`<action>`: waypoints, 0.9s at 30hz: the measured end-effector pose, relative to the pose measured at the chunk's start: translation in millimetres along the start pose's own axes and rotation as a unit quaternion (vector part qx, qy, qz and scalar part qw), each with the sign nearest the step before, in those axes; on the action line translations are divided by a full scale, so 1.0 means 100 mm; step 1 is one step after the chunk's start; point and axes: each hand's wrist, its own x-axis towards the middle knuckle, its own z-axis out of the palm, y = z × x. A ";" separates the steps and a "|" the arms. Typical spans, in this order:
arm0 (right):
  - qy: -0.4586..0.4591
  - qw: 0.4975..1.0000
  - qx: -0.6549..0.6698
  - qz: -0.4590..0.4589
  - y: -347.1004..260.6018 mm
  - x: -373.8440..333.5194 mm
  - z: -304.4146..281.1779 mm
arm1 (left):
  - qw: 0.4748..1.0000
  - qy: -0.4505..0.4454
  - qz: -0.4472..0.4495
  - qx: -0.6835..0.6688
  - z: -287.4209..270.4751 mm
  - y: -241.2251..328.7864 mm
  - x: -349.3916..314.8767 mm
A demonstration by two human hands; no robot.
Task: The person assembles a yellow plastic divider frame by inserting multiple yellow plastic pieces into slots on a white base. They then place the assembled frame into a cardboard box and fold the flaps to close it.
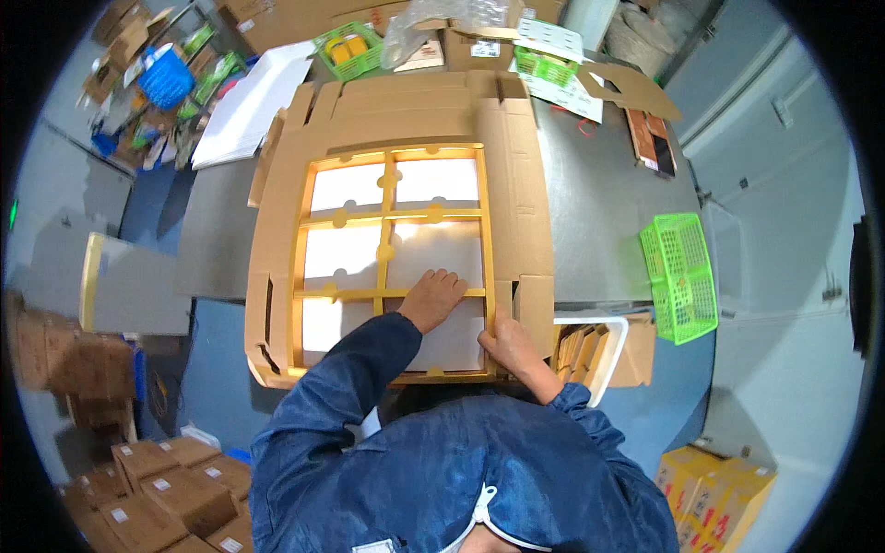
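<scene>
A yellow divided frame [303,267] lies on an opened-out cardboard sheet [396,106] on the grey table. Its dividers make several compartments over white panels [342,253], with small rounded yellow tabs along the bars. My left hand [435,297] is over the lower crossbar near the right side, fingers bent and held together around that bar; the fingertips' undersides are hidden. At the frame's lower right side, my right hand [514,348] pinches the outer edge, thumb pressed against it. Light glares on the upper and left panels.
Bare grey tabletop [590,212] extends right of the cardboard. A green basket [680,276] stands at the right edge. Beside my right arm, a white bin [604,364] holds cardboard pieces. White sheets [253,106] lie at far left; a phone [663,157] lies far right.
</scene>
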 end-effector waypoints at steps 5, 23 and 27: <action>0.004 0.999 -0.038 0.011 -0.20 -0.01 -0.12 | 0.999 0.001 0.000 0.048 -0.02 0.05 0.05; 0.099 0.995 -0.025 0.002 0.36 0.19 -0.18 | 0.939 0.267 -0.179 -0.121 -0.52 0.17 -0.52; -0.033 0.998 0.043 0.026 0.16 0.24 -0.26 | 0.845 0.340 -0.385 -0.146 -0.81 0.12 -1.86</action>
